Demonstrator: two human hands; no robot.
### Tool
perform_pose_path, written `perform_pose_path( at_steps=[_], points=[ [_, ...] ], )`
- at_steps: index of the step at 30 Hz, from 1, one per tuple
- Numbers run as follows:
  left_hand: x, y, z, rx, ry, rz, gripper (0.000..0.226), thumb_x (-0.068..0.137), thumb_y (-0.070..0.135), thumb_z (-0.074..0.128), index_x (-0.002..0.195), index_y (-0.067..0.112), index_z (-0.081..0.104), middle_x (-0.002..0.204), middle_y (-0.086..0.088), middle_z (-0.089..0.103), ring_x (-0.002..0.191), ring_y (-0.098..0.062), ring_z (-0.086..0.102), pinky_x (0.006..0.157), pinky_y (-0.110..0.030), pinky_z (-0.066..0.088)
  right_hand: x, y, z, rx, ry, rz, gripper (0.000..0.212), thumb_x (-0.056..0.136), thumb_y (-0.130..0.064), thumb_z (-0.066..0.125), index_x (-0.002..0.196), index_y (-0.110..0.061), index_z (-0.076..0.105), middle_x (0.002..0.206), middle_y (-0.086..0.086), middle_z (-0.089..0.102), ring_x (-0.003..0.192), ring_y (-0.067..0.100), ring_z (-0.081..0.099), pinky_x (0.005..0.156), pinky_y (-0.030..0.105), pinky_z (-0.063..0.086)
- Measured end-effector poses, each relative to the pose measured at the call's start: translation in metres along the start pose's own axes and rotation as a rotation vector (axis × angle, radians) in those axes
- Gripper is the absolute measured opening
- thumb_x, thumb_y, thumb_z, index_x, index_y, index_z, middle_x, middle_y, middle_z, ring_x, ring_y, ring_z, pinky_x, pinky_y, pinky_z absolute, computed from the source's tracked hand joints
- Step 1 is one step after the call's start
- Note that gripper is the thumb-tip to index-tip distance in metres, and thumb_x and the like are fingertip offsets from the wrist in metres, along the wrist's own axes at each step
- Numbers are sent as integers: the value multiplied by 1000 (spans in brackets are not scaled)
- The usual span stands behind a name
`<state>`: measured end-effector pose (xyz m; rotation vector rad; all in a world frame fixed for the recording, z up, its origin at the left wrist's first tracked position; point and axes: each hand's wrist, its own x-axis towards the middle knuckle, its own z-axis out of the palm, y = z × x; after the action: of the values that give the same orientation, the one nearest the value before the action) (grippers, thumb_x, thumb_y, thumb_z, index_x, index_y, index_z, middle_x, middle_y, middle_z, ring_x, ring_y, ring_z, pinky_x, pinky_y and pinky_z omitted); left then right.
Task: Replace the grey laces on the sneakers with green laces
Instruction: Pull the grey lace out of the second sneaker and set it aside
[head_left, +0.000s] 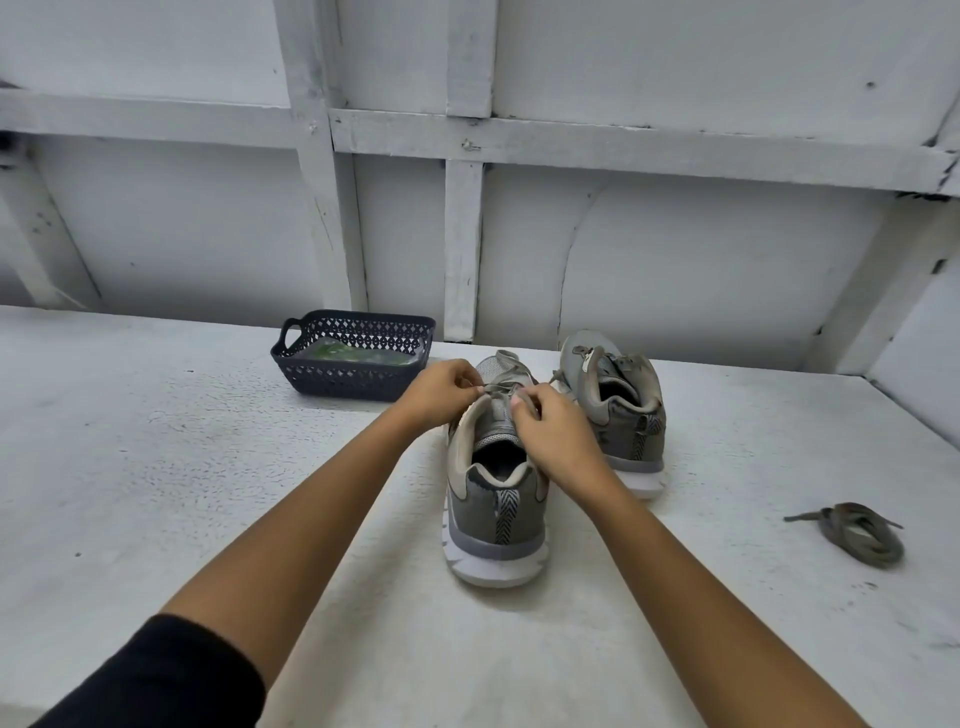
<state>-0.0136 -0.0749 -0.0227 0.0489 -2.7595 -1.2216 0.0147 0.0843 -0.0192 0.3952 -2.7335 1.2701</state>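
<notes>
Spanning left hand (441, 389) to right hand (550, 426): grey lace (501, 388).

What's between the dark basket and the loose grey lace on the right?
In the head view, both sneakers: the near sneaker, its lace pinched by the left hand and right hand, and the far sneaker.

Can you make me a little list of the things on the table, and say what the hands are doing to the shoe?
near sneaker: heel toward the camera, laced in grey
left hand: pinches the grey lace
right hand: pinches the same lace
other sneaker: farther back on the right, untouched
loose lace: grey, coiled on the table, far right
basket: dark, holds green laces
</notes>
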Motion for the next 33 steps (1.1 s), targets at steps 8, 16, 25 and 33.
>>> perform_pose_path(
  at_steps=[8,16,25,33],
  points=[
    [20,16,-4,247,-144,40,9,94,11,44,97,9,52,107,-13,60,93,-23,51,73,-26,35,-1,-3,3,-42,44,50,27,96,-26,43,106,-6,58,107,13,63,102,28,54,79,33,39],
    [36,45,-8,260,-94,115,21,95,6,39,110,0,53,115,-17,58,93,-25,50,73,-25,34,-5,-5,0,-36,46,65,25,96,-25,41,101,-7,58,102,13,62,87,22,46,73,31,33],
    [21,8,-11,-11,49,14,25,96,15,46,117,7,57,110,-8,61,99,-20,58,83,-28,44,-5,-6,0,-21,71,74,29,97,-33,40,94,-9,56,94,10,60,94,28,54,73,32,37],
    [1,-15,3,-253,83,56,10,84,12,69,93,7,71,87,-7,69,82,-14,63,79,-26,49,-4,-6,1,-27,69,69,30,96,-31,41,101,-8,59,101,12,63,88,23,49,73,30,35]
  ],
)
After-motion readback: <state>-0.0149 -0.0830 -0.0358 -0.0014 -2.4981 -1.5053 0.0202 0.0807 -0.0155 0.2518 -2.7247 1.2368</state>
